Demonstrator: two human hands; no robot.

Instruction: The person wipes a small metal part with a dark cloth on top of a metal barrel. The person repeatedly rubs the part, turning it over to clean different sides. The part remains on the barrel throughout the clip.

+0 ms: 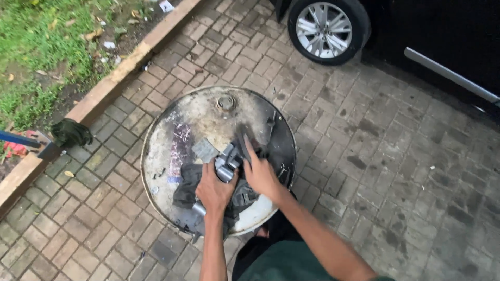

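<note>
Work surface: top of a steel drum (172, 130), upright on block paving (396, 171); lid rusted and stained, bung cap (225, 102) toward the far rim.
Workpiece: grey metal part (227, 165), approx. at lid centre-near side, laid on a dark rag (186, 188); a tube-like end shows below the L hand, near the drum's front edge. Exact type of part cannot be told.
L hand (213, 191): clenched over the lower section of the metal part, pressing it onto the rag.
R hand (261, 174): laid on the upper-right side of the part, fingers extended toward a dark piece at its top; whether it is grasped or only touched cannot be told.
Other items on lid: flat grey plate (204, 150) just beside the part, L of it; small dark bits near the R rim, too small to identify.
Progress (judged): part is steadied with 2 hands, handling in progress; no finished or separated pieces can be confirmed, so most work is taken as still outstanding.
Surroundings: kerb (112, 80) and grass at L; dark glove (70, 132) on the kerb; car wheel (323, 28) at top R, well apart from the drum.
</note>
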